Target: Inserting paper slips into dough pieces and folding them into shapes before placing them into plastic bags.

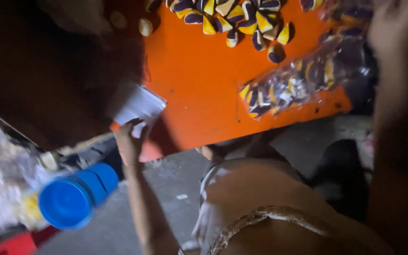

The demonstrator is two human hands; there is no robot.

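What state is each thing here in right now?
Left hand: gripping a small clear plastic packet.
Right hand: raised at a long clear bag of yellow-and-purple sweets; grip unclear.
Loose yellow-and-purple sweets: scattered on the orange board.
Blue plastic container: lying sideways, capped.

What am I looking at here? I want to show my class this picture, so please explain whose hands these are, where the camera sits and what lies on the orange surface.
There is no machine: a person wears a camera on the head, looking down at their own bare hands. The left hand grips a small white packet at the edge of the flat orange board. The right hand, blurred, reaches toward a clear plastic bag of yellow-and-purple wedge sweets. Loose sweets of the same kind lie heaped further back. A blue round-capped bottle lies to the left.
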